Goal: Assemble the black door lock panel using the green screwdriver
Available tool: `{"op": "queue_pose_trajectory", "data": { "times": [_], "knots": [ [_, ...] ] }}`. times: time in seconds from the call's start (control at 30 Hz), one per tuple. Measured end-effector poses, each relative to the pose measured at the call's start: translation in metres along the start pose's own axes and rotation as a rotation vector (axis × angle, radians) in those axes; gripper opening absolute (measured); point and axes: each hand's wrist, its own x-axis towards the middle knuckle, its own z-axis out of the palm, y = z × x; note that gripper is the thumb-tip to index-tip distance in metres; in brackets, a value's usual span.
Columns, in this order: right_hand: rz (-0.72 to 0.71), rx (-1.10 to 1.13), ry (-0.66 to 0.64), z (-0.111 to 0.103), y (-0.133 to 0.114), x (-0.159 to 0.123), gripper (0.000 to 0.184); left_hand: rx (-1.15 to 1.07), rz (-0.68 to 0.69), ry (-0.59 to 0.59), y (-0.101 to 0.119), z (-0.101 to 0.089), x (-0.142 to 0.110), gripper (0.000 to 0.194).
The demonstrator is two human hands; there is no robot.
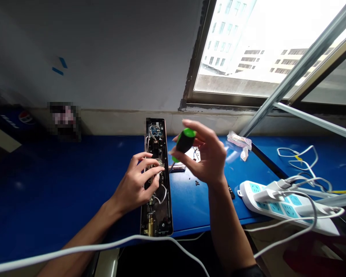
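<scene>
In my right hand [207, 154] is a stubby screwdriver [185, 143] with a black and green handle, pinched between thumb and fingers. Its thin shaft slants down to the left, towards the right edge of a long open black housing [158, 227]. Inside the housing are a small blue circuit board [155, 130] at the far end, white wires [162, 195], and a brass-coloured cylinder [151, 227] at the near end. My left hand [141, 179] lies over the housing's middle, fingers spread and fingertips on the inner parts, which they partly hide.
Several small dark screws [197, 183] lie on the blue table [103, 165] right of the housing. Farther right stands a white power strip [265, 200] with plugs and cables. A white cable [103, 244] crosses in front. A metal frame bar [288, 69] slants past the window.
</scene>
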Motion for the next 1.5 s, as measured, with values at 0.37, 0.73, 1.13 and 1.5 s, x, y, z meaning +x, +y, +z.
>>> {"op": "queue_pose_trajectory", "data": {
  "times": [0.37, 0.73, 1.13, 1.5],
  "knots": [
    [0.254, -0.268, -0.210, -0.044, 0.027, -0.004, 0.043, 0.074, 0.030, -0.178, 0.009, 0.008, 0.002, 0.041],
    [0.328, -0.205, -0.275, -0.035, 0.031, -0.011, 0.044, 0.034, 0.009, -0.145, 0.010, 0.008, 0.003, 0.036],
    [0.057, -0.012, 0.017, -0.017, 0.002, 0.007, 0.054, -0.050, 0.111, -0.043, -0.004, -0.009, 0.002, 0.027],
    [0.039, -0.050, 0.115, -0.001, 0.003, 0.005, 0.050, -0.056, 0.190, -0.011, -0.006, -0.006, 0.001, 0.011]
  ]
}}
